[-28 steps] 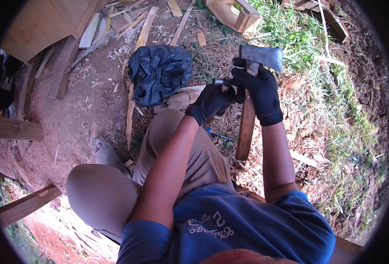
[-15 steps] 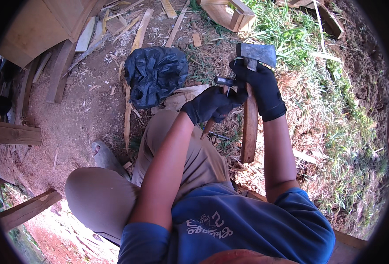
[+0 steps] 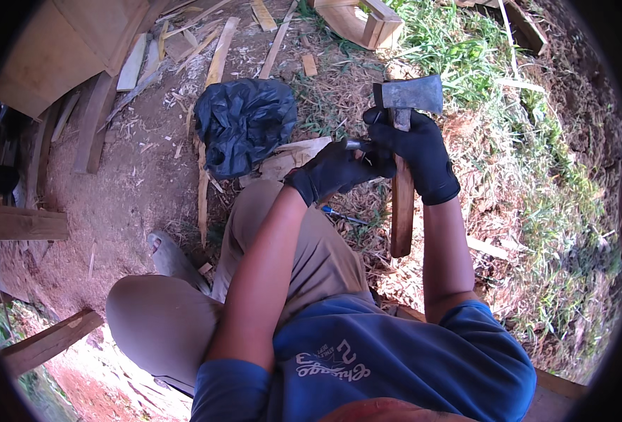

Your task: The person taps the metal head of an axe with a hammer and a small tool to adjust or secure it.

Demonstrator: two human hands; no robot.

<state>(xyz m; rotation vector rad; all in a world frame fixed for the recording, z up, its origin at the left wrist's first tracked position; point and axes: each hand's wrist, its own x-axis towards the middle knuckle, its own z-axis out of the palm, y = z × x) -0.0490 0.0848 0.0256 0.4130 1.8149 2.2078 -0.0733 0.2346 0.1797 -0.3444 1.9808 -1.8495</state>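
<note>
My right hand [image 3: 425, 156], in a black glove, is wrapped round the wooden handle of an axe [image 3: 402, 218] just below its head. The axe stands nearly upright in view, its grey steel head at the top with the blade edge turned right. Close beside it on the left, my gloved left hand [image 3: 332, 170] is closed on a small hammer [image 3: 354, 144]. Only a bit of the hammer's metal head shows; its handle is hidden behind the glove. The fingers of both hands come close together in front of the axe handle.
A black plastic bag [image 3: 244, 126] lies crumpled left of my hands. Below them, a thin blue-handled tool [image 3: 344, 216] rests on the ground beside my knee. Wood strips [image 3: 221, 53], shavings and grass cover the ground ahead. Wooden beams [image 3: 22, 222] jut in from the left.
The hammer has turned in my left hand, so its wooden handle no longer shows. The axe has tilted slightly and its head sits a little lower. Both hands remain close together.
</note>
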